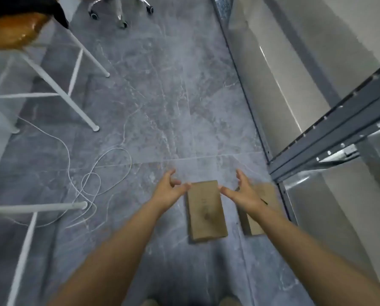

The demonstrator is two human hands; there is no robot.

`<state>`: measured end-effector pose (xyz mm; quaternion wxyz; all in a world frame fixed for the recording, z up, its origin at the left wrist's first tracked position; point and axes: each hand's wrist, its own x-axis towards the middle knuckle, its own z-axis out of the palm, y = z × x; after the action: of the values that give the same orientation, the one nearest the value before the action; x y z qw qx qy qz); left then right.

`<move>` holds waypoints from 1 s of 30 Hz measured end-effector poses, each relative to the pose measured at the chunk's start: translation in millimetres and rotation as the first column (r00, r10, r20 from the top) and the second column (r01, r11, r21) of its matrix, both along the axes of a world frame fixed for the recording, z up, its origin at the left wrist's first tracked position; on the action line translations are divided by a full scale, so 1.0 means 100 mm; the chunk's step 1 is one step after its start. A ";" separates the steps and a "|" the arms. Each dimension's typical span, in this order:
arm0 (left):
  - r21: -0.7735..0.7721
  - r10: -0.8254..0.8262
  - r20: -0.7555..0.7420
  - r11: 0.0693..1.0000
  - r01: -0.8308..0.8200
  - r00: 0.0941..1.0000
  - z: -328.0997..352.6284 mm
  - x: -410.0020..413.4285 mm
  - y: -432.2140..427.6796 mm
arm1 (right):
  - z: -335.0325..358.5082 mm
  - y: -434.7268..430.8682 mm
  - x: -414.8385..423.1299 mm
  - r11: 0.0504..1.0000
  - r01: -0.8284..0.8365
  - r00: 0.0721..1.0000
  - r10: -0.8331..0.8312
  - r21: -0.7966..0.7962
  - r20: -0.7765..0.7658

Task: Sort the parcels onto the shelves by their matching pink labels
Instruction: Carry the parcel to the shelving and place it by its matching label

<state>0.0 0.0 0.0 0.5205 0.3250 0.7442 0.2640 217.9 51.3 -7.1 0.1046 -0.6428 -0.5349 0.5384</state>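
Observation:
A brown cardboard parcel (205, 210) lies flat on the grey floor in front of me. A second brown parcel (266, 195) lies just right of it, partly hidden under my right forearm. My left hand (170, 189) hovers at the first parcel's far left corner, fingers spread and lightly bent, holding nothing. On the far right corner side, my right hand (242, 192) is spread the same way, empty. No pink label shows on either parcel. The grey metal shelf rack (330, 138) stands to the right.
White table legs (58, 93) and a crossbar stand at the left. A white cable (91, 180) loops over the floor between them and the parcels. An office chair base (120, 7) is at the top. A pale wall panel (284, 74) runs behind the rack.

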 end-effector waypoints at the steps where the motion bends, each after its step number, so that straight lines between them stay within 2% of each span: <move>1: -0.031 -0.014 0.007 0.999 0.014 1.000 -0.21 0.06 -0.03 | -0.22 -0.05 0.01 1.000 0.002 1.000 -0.002 0.003 0.010; 3: -0.123 -0.057 0.010 0.991 0.057 0.998 -0.76 0.14 -0.07 | -0.73 -0.13 0.06 0.999 -0.009 1.000 0.010 -0.036 0.014; 5: -0.181 -0.059 0.077 0.981 0.072 0.995 -1.31 0.25 -0.12 | -1.29 -0.26 0.13 0.988 0.037 0.999 -0.042 -0.149 -0.031; 8: -0.225 -0.047 0.203 0.970 0.093 0.978 -1.73 0.50 -0.15 | -1.84 -0.43 0.11 0.938 0.096 0.991 -0.122 -0.334 -0.060; 10: -0.178 -0.005 0.272 0.982 0.056 0.962 -1.76 0.60 -0.12 | -1.91 -0.49 0.08 0.930 0.152 0.979 -0.189 -0.334 -0.081; 13: -0.115 0.061 0.309 0.993 -0.027 0.949 -1.42 0.62 -0.02 | -1.40 -0.47 0.00 0.912 0.201 0.953 -0.266 -0.358 -0.144; 16: -0.074 0.102 0.314 0.994 -0.083 0.944 -0.38 0.55 0.09 | -0.40 -0.38 -0.07 0.927 0.178 0.951 -0.248 -0.331 -0.183; 20: -0.003 0.062 0.323 0.998 -0.064 0.944 1.31 0.41 0.30 | 1.19 -0.04 -0.15 0.966 0.172 0.962 -0.207 -0.192 -0.180; 24: 0.077 0.042 0.252 0.995 -0.063 0.967 3.01 0.30 0.47 | 2.86 0.19 -0.27 0.985 0.150 0.959 -0.166 -0.086 -0.228; 27: 0.198 0.003 0.224 0.979 -0.049 0.975 4.53 0.23 0.58 | 4.30 0.33 -0.35 0.989 0.149 0.954 -0.144 0.000 -0.262; 30: 0.325 -0.036 0.186 0.945 -0.027 0.982 5.77 0.16 0.65 | 5.53 0.45 -0.42 0.984 0.122 0.956 -0.081 0.132 -0.283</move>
<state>16.1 64.9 577.3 0.5287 0.3816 0.6366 0.4118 175.7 96.2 545.6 0.2534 -0.5785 -0.5197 0.5753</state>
